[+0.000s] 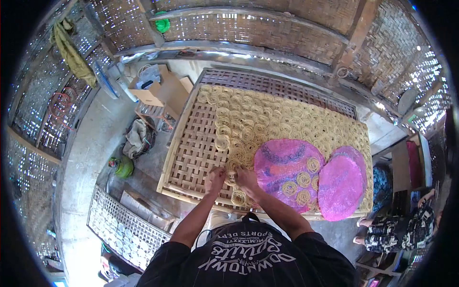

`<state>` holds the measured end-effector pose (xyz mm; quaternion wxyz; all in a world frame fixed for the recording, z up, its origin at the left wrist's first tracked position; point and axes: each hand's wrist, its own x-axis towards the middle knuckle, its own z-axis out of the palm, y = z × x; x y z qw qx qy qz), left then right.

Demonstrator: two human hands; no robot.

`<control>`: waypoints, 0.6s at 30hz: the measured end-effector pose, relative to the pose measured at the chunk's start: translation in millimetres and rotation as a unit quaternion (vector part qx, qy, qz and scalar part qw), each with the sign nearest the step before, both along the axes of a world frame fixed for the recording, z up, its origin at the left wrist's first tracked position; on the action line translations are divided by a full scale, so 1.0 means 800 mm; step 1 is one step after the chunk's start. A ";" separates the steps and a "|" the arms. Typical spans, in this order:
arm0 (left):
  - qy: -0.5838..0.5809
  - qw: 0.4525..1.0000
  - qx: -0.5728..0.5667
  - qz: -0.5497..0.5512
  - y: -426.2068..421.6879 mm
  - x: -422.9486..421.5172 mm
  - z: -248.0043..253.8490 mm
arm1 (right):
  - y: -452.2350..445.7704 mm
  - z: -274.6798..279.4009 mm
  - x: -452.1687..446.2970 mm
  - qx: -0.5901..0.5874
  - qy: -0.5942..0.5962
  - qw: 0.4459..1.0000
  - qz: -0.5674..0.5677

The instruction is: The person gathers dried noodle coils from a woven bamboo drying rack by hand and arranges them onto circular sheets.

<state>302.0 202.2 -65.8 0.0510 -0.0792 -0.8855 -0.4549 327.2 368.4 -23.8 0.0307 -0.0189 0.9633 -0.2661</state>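
My left hand [215,181] and my right hand [246,180] are close together over the near left part of a large woven bamboo rack [193,150]. Both are closed, with fingertips pinching at the two sides of a pale yellow noodle nest [231,178]; the fingers partly hide it. Many similar coiled noodle nests [282,112] lie in rows over the rack's middle and right. Right of my right hand is a round pink patterned sheet [279,160] with several loose nests on it. A second pink round sheet [338,186] lies beside it.
A smaller woven rack [107,208] with pale round pieces stands at lower left, near a green gas cylinder [125,167]. A cardboard box [160,88] sits beyond the rack's left corner. Another person [401,229] in patterned clothing is at lower right; part of someone shows at lower left.
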 end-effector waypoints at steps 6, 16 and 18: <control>0.090 0.985 -0.150 -0.006 0.014 0.015 0.062 | 0.043 0.049 0.032 -0.065 0.048 0.993 -0.092; 0.164 0.936 -0.019 -0.312 0.218 0.051 0.106 | 0.270 0.067 0.165 0.141 0.116 0.970 -0.161; 0.154 0.925 -0.032 -0.345 0.252 0.056 0.109 | 0.286 0.062 0.170 0.186 0.105 0.968 -0.133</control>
